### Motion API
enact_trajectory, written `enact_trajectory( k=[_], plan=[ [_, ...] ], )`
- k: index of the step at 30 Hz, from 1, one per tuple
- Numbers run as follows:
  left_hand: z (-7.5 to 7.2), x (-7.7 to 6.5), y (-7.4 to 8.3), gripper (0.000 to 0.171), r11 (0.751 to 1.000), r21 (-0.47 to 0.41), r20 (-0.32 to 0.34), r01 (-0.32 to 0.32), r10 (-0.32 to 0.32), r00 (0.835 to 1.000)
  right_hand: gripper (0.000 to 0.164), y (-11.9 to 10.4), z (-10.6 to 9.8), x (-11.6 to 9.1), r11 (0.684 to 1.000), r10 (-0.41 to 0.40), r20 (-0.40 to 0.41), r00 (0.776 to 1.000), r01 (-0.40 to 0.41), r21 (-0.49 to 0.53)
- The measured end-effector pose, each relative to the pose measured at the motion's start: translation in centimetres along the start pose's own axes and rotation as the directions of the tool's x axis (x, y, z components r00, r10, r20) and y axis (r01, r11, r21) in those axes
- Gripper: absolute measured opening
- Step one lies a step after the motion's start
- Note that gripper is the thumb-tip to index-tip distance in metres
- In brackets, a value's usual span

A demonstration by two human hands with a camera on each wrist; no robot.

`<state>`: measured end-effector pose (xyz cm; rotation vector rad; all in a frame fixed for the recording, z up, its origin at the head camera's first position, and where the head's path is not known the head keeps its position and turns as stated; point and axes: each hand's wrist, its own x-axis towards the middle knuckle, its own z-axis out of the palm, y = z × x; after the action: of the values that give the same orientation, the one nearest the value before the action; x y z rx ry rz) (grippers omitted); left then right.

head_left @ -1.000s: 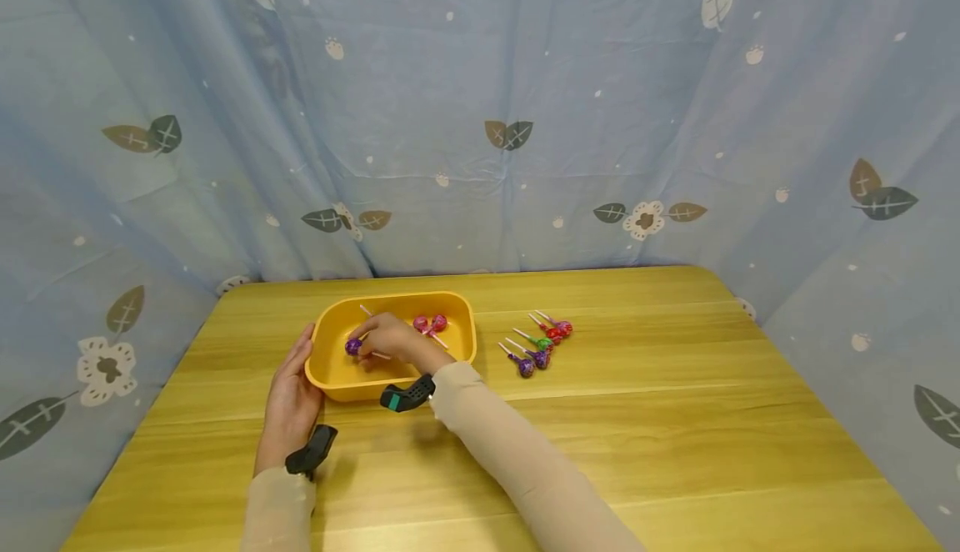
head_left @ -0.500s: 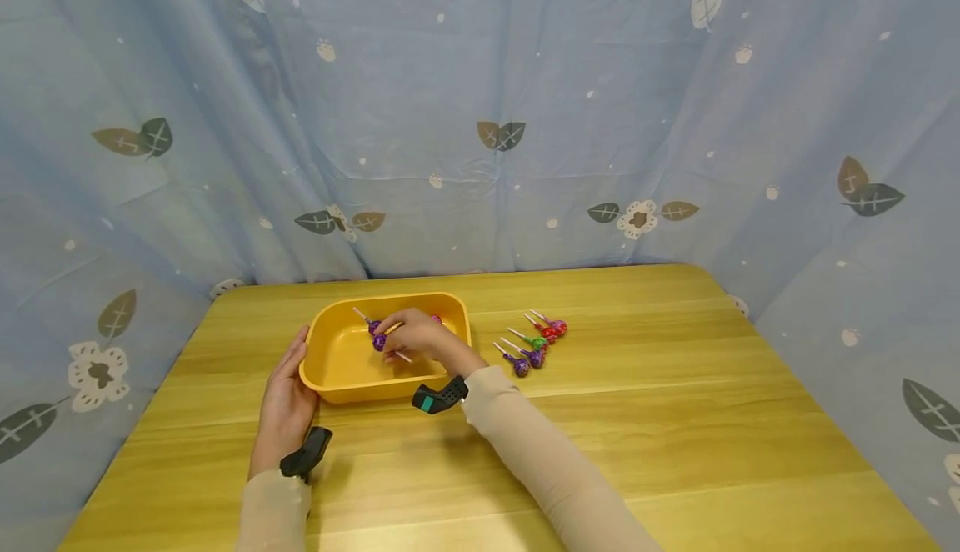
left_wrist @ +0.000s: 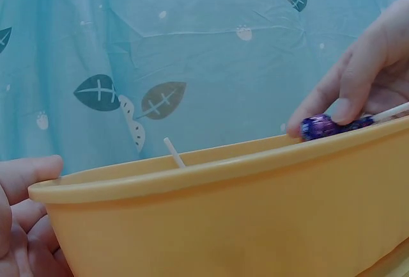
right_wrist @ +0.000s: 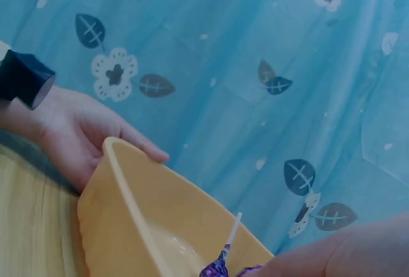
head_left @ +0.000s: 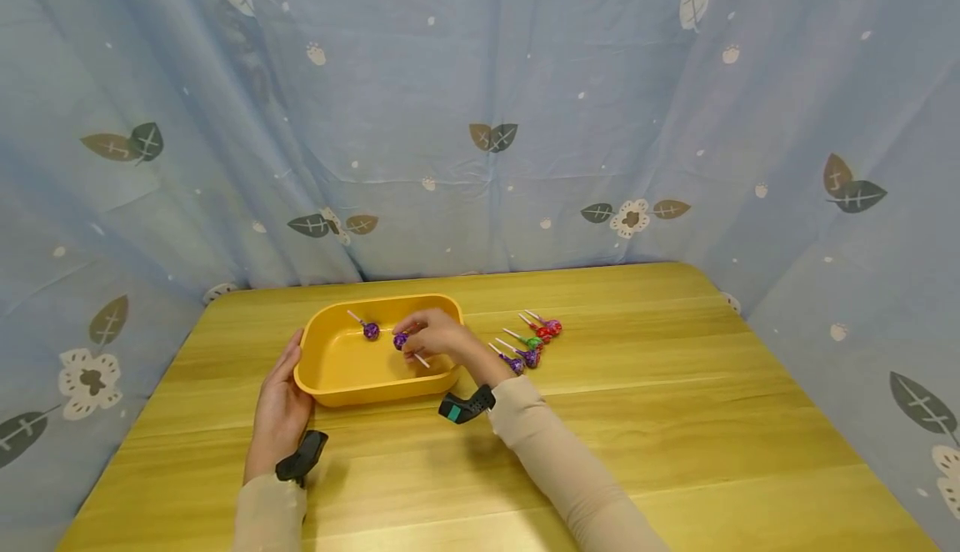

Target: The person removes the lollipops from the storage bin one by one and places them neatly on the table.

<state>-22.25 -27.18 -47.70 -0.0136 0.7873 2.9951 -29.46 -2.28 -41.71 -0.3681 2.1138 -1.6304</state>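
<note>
A yellow plastic bin (head_left: 341, 396) stands at the left of the table. My left hand (head_left: 281, 406) grips its left end, a finger over the rim and other fingers curled against the outer wall in the left wrist view. Over the bin's right part, my right hand (head_left: 435, 337) pinches a purple-wrapped lollipop (left_wrist: 317, 127) between thumb and fingers, its white stick pointing right. Another purple lollipop (head_left: 371, 331) lies inside the bin near the back wall, stick leaning up to the left. The right hand covers the bin's right end, where the pink lollipops seen earlier are hidden.
Several lollipops lie in a loose row on the table right of the bin: purple (head_left: 531, 357), green (head_left: 533, 342), red and pink (head_left: 553, 327). The right forearm passes close in front of them. A blue patterned curtain (head_left: 420, 118) hangs behind the wooden table (head_left: 675, 419).
My right hand has carried the pinched lollipop from the bin's left part toward its right end, uncovering the other purple lollipop. The left hand keeps its hold on the bin.
</note>
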Motion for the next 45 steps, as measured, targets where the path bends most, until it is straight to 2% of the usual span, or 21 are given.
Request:
enact_trajectory(
  k=[12,23,28,31,34,40,45],
  plan=[
    [-0.4,0.2,-0.1,0.057,1.0,-0.012,-0.009,-0.006,0.006,1.0,0.022,-0.3,-2.5,-2.6,0.998,-0.049,-0.127,0.991,0.042,-0.051],
    [-0.3,0.1,-0.1,0.058,1.0,-0.017,0.011,-0.016,0.016,1.0,0.025,0.5,-5.2,-4.3,0.997,-0.066,-0.257,0.964,0.057,-0.045],
    [-0.3,0.1,-0.1,0.041,1.0,-0.016,0.021,-0.02,0.02,1.0,0.028,1.3,-6.5,-4.9,0.998,-0.054,-0.301,0.952,0.055,-0.005],
    [-0.3,0.1,-0.2,0.033,1.0,-0.016,0.021,-0.016,0.017,1.0,0.027,1.7,-7.3,-5.3,0.995,-0.047,-0.331,0.943,0.074,0.072],
    [-0.3,0.1,-0.2,0.035,1.0,-0.016,0.015,-0.015,0.015,1.0,0.026,2.0,-8.0,-5.7,0.985,-0.036,-0.364,0.931,0.094,0.143],
    [-0.7,0.1,-0.3,0.039,1.0,-0.019,0.023,-0.012,0.012,1.0,0.024,2.6,-9.4,-6.2,0.988,-0.034,-0.441,0.897,0.095,0.118],
    [-0.7,0.1,-0.3,0.04,1.0,-0.014,0.02,-0.016,0.016,1.0,0.027,3.2,-10.5,-6.6,0.991,-0.03,-0.471,0.882,0.089,0.103]
  ],
)
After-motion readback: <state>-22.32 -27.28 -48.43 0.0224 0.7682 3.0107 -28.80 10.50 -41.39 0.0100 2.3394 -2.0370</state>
